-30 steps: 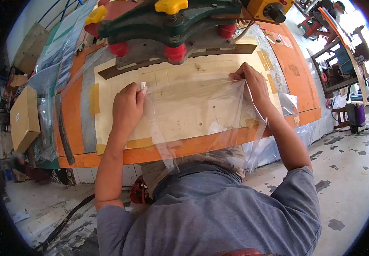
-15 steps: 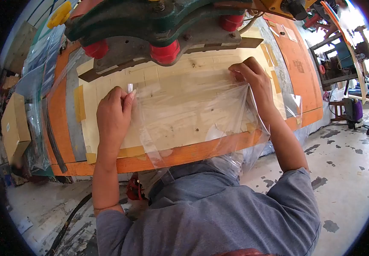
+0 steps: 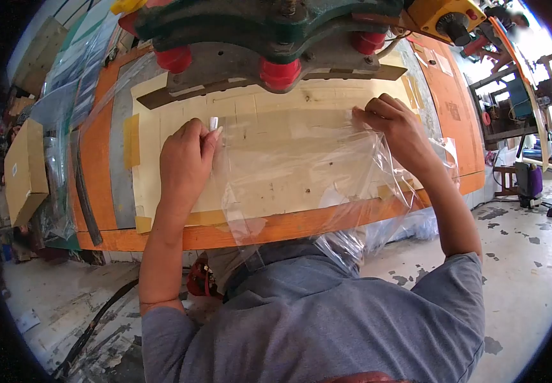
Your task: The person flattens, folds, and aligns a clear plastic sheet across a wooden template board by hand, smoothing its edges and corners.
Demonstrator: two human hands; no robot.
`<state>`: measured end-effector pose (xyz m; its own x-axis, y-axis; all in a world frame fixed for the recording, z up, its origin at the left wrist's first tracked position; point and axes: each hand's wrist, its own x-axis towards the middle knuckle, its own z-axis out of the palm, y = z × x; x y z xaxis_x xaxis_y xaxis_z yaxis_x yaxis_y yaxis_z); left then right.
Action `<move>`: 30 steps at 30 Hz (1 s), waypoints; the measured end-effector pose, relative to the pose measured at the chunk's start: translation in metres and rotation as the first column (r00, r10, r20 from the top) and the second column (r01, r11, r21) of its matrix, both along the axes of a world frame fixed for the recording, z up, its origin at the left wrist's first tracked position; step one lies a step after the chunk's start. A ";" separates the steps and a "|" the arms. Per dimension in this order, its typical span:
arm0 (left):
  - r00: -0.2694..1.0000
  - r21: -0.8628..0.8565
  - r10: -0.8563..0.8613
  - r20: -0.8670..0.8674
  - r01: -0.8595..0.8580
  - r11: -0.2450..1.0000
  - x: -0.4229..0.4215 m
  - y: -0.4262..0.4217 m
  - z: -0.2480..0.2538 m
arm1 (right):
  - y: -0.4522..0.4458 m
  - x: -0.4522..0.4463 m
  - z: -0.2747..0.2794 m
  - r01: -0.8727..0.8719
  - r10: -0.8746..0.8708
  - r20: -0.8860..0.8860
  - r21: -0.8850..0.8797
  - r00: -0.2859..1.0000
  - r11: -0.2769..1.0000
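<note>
A clear plastic sheet (image 3: pixel 288 153) is stretched between my two hands over a pale board (image 3: pixel 276 188) on the orange-edged table. My left hand (image 3: pixel 189 153) pinches the sheet's upper left corner, where a small white piece sticks up by the thumb. At the upper right, my right hand (image 3: pixel 394 127) is closed on the sheet's other corner. From there the plastic hangs in folds over the table's front edge. Just beyond both hands is the press head (image 3: pixel 282 38), green with red knobs, and its long metal bar (image 3: pixel 154 97).
A yellow control box (image 3: pixel 445 19) with a black dial is at the upper right. A cardboard box (image 3: pixel 28 169) and a dark strip (image 3: pixel 84 191) lie at the left. Another person sits in the far upper right. More plastic film hangs off the table's right side.
The view has shifted, moving the press in the picture. Both hands still hold the sheet; its right folds have changed shape and my right hand has turned slightly.
</note>
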<state>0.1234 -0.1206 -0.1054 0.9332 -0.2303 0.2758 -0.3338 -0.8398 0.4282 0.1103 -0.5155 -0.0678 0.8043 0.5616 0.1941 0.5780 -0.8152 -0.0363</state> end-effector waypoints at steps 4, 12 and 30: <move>1.000 0.024 0.013 0.011 -0.013 1.000 0.000 0.001 -0.003 | -0.006 0.004 0.008 -0.049 0.047 -0.060 -0.028 0.997 0.998; 1.000 0.000 0.023 -0.001 -0.023 1.000 -0.001 0.000 -0.002 | -0.011 0.013 0.029 -0.039 0.068 -0.318 0.096 0.946 0.995; 1.000 0.026 0.010 0.023 -0.011 1.000 -0.001 0.002 -0.005 | -0.002 0.010 0.076 0.224 -0.124 -0.750 0.033 0.650 0.974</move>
<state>0.1223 -0.1188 -0.1102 0.9293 -0.2279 0.2907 -0.3341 -0.8543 0.3982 0.1206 -0.5177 0.0086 0.7893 0.4105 -0.4567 0.1666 -0.8590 -0.4842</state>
